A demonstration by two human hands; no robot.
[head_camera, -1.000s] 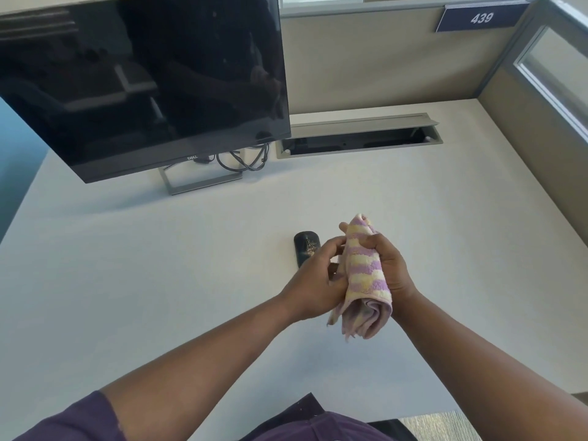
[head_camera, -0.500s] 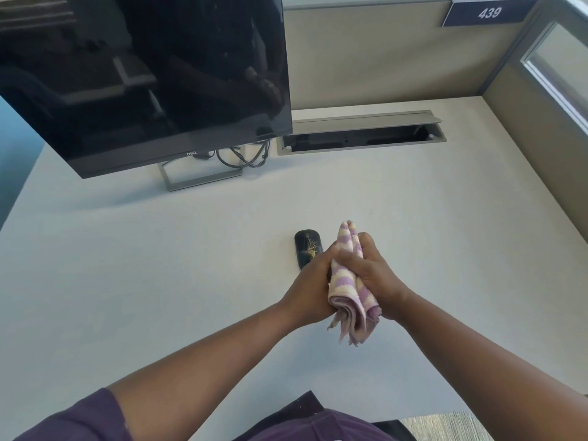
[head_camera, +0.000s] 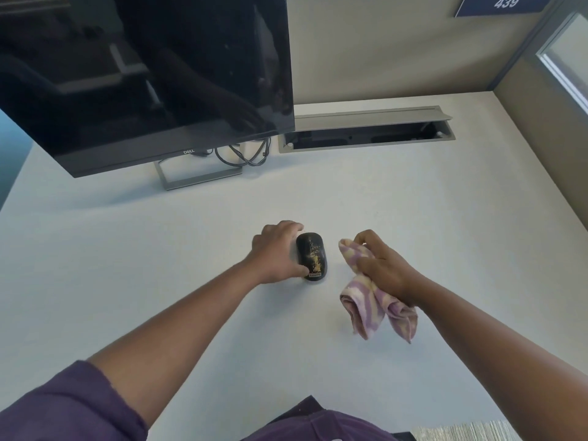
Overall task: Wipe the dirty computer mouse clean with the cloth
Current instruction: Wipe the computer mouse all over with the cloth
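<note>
Nearest, the right hand [head_camera: 383,270] grips the bunched cloth [head_camera: 375,308], fingers curled round it. Just beyond, the left hand [head_camera: 276,253] clasps the mouse [head_camera: 311,259] on the desk [head_camera: 127,265]; yellowish grime remains, so wiping seems not yet begun.

Tabletop [head_camera: 127,265]: white, matte. Monitor [head_camera: 143,74]: dark screen, grey stand [head_camera: 197,178], cables [head_camera: 245,154] behind. Cable tray [head_camera: 366,132]: grey, lid raised, set into the tabletop. Partition walls [head_camera: 366,52]: beige. Sign [head_camera: 506,3]: blue, "439". Window [head_camera: 569,58]: right, daylight.
</note>
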